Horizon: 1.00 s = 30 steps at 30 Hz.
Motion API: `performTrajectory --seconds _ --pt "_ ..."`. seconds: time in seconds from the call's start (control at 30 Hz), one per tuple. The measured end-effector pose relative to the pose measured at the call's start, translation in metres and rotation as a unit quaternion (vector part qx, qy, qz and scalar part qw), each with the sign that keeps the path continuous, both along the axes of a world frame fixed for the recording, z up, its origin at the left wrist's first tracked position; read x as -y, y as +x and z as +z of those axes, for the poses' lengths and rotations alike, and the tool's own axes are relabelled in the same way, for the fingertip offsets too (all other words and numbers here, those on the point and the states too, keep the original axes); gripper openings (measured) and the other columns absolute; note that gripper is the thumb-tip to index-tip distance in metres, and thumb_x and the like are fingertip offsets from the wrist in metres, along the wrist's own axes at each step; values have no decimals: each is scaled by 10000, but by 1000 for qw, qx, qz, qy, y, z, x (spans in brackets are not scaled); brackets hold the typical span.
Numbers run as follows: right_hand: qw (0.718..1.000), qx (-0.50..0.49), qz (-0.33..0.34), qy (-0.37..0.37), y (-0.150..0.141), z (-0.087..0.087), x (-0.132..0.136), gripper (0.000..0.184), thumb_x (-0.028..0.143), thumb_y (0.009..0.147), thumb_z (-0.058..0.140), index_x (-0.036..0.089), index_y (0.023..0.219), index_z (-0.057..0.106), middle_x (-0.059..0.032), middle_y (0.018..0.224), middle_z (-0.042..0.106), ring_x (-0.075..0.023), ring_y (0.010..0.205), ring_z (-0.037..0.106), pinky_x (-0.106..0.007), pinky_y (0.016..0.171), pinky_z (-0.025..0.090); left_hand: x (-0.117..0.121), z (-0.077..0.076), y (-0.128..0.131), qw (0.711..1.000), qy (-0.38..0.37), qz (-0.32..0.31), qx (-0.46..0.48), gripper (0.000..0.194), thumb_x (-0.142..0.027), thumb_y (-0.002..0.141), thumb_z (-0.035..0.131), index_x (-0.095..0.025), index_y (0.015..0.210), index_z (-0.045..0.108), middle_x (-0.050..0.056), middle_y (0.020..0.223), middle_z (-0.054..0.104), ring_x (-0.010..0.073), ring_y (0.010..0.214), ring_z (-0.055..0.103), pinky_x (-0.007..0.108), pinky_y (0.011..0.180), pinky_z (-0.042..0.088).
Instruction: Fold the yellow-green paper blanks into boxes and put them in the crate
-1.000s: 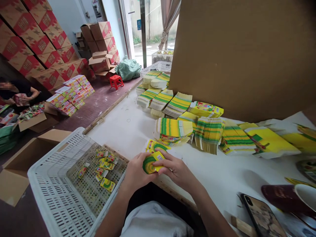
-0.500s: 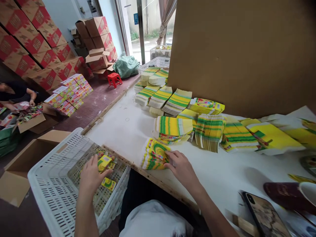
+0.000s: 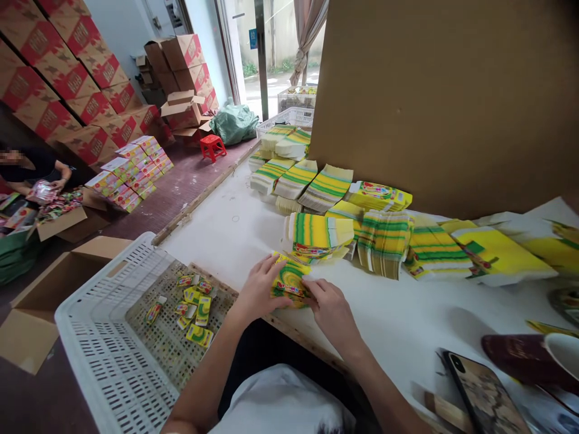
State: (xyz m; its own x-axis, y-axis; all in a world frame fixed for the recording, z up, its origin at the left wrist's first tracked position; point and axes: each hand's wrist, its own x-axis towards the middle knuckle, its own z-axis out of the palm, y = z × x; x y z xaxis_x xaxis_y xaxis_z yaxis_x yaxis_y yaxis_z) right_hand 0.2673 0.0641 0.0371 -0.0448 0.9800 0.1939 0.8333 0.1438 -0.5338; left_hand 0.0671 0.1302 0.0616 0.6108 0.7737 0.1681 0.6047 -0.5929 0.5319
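A small stack of flat yellow-and-green printed cartons (image 3: 290,280) lies at the near edge of the white table (image 3: 226,232). My left hand (image 3: 259,288) rests on its left side with fingers curled over the top carton. My right hand (image 3: 329,309) pinches the stack's right edge. To my left stands a white plastic crate (image 3: 97,355) holding several small folded yellow boxes (image 3: 194,304).
More carton stacks (image 3: 323,232) fan across the table in front of a tall brown cardboard sheet (image 3: 443,102). A phone (image 3: 482,395) and a dark cup (image 3: 520,358) lie at the right. Red boxes (image 3: 67,78) line the left wall, where another person (image 3: 31,172) sits. An open cardboard box (image 3: 34,304) stands on the floor.
My left hand dropped a folded box into the crate, then came back to the carton stack. My right hand stayed on the stack.
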Motion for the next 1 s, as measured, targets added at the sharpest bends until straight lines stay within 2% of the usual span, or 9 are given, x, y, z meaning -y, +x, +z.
performTrajectory --seconds 0.1,0.17,0.27,0.37,0.5,0.67,0.8,0.9,1.0 --pt "1000 16 2 -25 -1 1 -1 319 -2 830 654 159 1103 695 -100 989 705 -310 959 674 -464 881 555 -17 -3 30 992 8 -71 -108 1181 -506 539 956 -185 1517 377 197 1565 431 385 1500 334 589 1228 294" --pt "999 10 2 -31 -1 4 -1 312 1 830 647 169 1089 691 -96 993 698 -303 963 670 -452 880 556 -21 -5 41 983 17 -89 -162 1223 -488 451 989 -168 1482 413 190 1479 512 390 1425 425 573 1204 326" --pt "999 -20 4 -36 -1 8 0 359 -20 821 615 173 1119 669 -94 1024 684 -291 984 650 -439 900 546 -15 -6 44 979 32 -51 -195 1020 -485 505 963 -167 1366 517 147 1295 607 358 1226 556 499 1066 461" --pt "996 -65 15 -56 -3 13 -2 404 -55 786 577 167 1112 665 -106 1056 667 -300 1031 618 -461 949 517 -1 -9 38 980 36 21 -192 821 -502 647 884 -175 1314 533 145 1255 603 347 1161 563 492 1000 480" --pt "983 -160 20 -89 -4 16 -11 430 -70 730 578 169 1078 664 -111 1071 647 -295 1044 605 -487 985 490 10 -16 33 983 36 72 -168 845 -527 686 857 -168 1359 494 146 1294 594 337 1190 551 496 1036 454" --pt "963 -247 34 -103 -1 11 -18 355 43 703 696 203 1016 644 -44 942 662 -232 879 646 -413 855 551 7 -19 31 987 29 54 -147 970 -526 609 910 -170 1402 479 152 1308 600 349 1192 566 512 1052 449" --pt "944 -316 25 -94 7 11 -18 128 154 794 633 211 905 606 -18 818 660 -186 745 648 -341 714 571 13 -8 16 990 120 70 22 1144 -632 641 860 -200 1538 297 215 1484 464 399 1396 441 595 1178 325" --pt "906 -422 5 -34 10 22 -18 149 290 812 698 220 866 578 -19 850 656 -161 732 632 -299 677 567 22 3 7 935 172 175 258 1137 -681 706 791 -216 1577 227 218 1541 398 396 1466 371 582 1214 296" --pt "862 -506 -9 27 -4 37 -18 193 302 790 758 223 878 605 -30 924 677 -149 743 624 -288 688 563 30 10 13 859 17 194 474 1015 -694 751 742 -264 1561 308 171 1534 454 360 1432 449 509 1161 415"
